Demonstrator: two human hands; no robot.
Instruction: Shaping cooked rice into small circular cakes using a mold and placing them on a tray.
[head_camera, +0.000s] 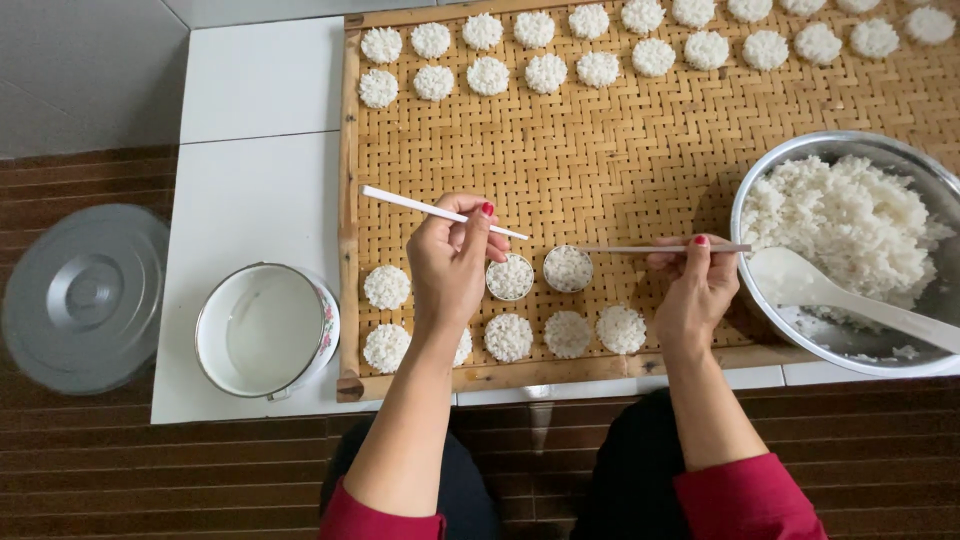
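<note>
Left hand (452, 262) closed in a grip on a white chopstick (440, 211); the stick angles from upper left down to the right, tip just above a small round ring mould (510, 277) packed with rice. Fingers sit just beside that mould, touching its left edge as far as I can tell.

Right hand (700, 285) pinches a thin metal-looking stick (660, 248), held roughly level; its left end reaches over a second ring mould (568, 268), also full of rice. Both moulds sit side by side on the woven bamboo tray (620, 160), between the two hands.

Front row of the tray: finished round rice cakes (568, 334) lined up along the near wooden edge, a couple more left of the left hand. Far edge: two more rows of the same cakes (545, 72).

Right: steel bowl (850, 150) of cooked rice overlapping the tray corner, white rice paddle (810, 285) lying in it.

Left, on the white surface (250, 180): enamel pot (265, 330) holding clear liquid. Grey round lid (85, 295) on the floor, well apart.
</note>
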